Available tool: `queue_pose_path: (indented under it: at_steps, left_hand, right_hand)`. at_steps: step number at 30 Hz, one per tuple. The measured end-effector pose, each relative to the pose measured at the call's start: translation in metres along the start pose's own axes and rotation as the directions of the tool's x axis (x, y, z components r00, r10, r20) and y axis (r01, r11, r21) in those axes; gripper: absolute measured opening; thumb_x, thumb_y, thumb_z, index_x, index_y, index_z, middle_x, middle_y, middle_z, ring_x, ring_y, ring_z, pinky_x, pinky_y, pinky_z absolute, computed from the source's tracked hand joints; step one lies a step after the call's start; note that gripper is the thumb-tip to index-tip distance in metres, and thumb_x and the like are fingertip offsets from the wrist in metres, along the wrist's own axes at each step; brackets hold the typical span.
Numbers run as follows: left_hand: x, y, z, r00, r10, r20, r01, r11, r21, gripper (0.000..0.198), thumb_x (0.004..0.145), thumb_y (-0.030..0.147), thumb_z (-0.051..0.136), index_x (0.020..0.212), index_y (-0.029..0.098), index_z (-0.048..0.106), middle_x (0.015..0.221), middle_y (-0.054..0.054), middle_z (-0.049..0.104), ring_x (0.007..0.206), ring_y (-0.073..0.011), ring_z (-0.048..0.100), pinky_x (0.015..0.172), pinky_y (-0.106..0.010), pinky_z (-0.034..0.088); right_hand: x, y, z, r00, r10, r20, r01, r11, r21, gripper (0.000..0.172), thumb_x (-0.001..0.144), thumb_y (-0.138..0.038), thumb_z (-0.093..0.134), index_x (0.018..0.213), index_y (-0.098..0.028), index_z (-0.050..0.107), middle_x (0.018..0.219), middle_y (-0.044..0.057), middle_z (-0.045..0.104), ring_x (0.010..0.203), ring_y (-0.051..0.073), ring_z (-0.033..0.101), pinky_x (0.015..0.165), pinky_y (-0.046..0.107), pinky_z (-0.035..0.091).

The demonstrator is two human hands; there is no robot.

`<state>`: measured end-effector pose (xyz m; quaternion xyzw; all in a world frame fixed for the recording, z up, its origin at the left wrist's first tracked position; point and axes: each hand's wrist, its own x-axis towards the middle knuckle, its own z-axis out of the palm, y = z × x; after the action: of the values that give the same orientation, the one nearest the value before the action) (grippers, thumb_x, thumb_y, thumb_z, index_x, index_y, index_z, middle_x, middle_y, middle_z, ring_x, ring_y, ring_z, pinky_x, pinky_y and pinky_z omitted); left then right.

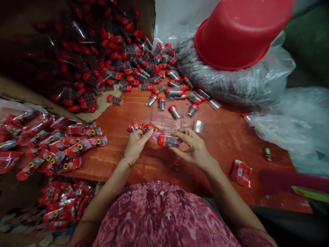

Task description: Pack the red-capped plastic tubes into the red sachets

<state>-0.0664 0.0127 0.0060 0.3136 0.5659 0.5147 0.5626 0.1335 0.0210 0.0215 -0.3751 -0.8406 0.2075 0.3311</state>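
My left hand (135,142) pinches a red printed sleeve wrapper (150,128) low over the wooden table (226,137). My right hand (191,145) grips a small clear tube with a red cap (168,140), full of dark beads, its cap end at the wrapper's mouth. Both hands meet just in front of me. A gold bangle sits on my left wrist.
Red-capped tubes (128,72) lie heaped in a cardboard box at the back left and spill across the table. Wrapped tubes (56,144) pile up at the left. A red basin (239,34) rests upturned on a plastic bag of dark beads. Another red wrapper (241,173) lies at the right.
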Motion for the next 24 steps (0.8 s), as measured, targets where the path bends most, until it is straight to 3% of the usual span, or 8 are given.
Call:
queue_pose_path:
  at_steps: [5,10,15,20,24]
  left_hand:
    - [0.0,-0.001,-0.002,0.997,0.079,0.014,-0.079,0.996,0.039,0.027,0.065,0.039,0.07,0.077,0.014,0.071,0.075,-0.002,0.07,0.066,-0.0124,0.058,0.067,-0.023,0.045]
    - [0.0,-0.009,0.011,0.998,0.058,0.016,-0.055,0.99,-0.132,0.027,0.06,0.037,0.075,0.075,0.015,0.069,0.075,-0.002,0.069,0.067,-0.0112,0.06,0.07,-0.022,0.047]
    - [-0.005,-0.015,0.026,0.999,-0.02,-0.05,0.006,0.964,-0.266,0.033,0.053,0.031,0.079,0.078,0.014,0.068,0.079,-0.003,0.07,0.073,-0.0134,0.063,0.076,-0.026,0.048]
    - [-0.008,-0.013,0.028,0.995,-0.073,-0.065,0.042,0.92,-0.389,0.031,0.056,0.035,0.077,0.075,0.013,0.066,0.073,-0.003,0.069,0.07,-0.0144,0.064,0.073,-0.027,0.049]
    - [-0.003,-0.011,0.029,0.997,-0.048,-0.062,0.022,0.929,-0.37,0.029,0.057,0.036,0.076,0.07,0.013,0.066,0.071,-0.003,0.068,0.069,-0.0148,0.063,0.071,-0.027,0.049]
  right_hand:
    - [0.002,-0.001,0.013,0.997,0.059,-0.057,-0.057,0.998,0.028,0.032,0.077,-0.024,0.061,0.108,-0.022,0.057,0.087,0.005,0.056,0.079,0.018,0.056,0.069,0.033,0.049]
    - [0.003,-0.006,0.024,0.985,0.089,-0.147,-0.081,0.995,0.063,0.03,0.076,-0.023,0.06,0.106,-0.021,0.059,0.085,0.005,0.056,0.076,0.018,0.054,0.066,0.032,0.048]
    - [0.007,-0.005,0.034,0.962,0.172,-0.21,-0.168,0.985,0.036,0.03,0.078,-0.027,0.059,0.108,-0.022,0.06,0.084,0.005,0.056,0.076,0.019,0.054,0.066,0.035,0.048]
    - [0.009,-0.009,0.043,0.972,0.161,-0.17,-0.146,0.984,0.101,0.032,0.078,-0.026,0.061,0.109,-0.021,0.06,0.084,0.005,0.056,0.078,0.019,0.054,0.067,0.034,0.048]
    - [0.011,-0.016,0.055,0.962,0.199,-0.189,-0.179,0.976,0.121,0.033,0.078,-0.026,0.06,0.111,-0.022,0.059,0.086,0.005,0.056,0.078,0.019,0.054,0.067,0.034,0.048]
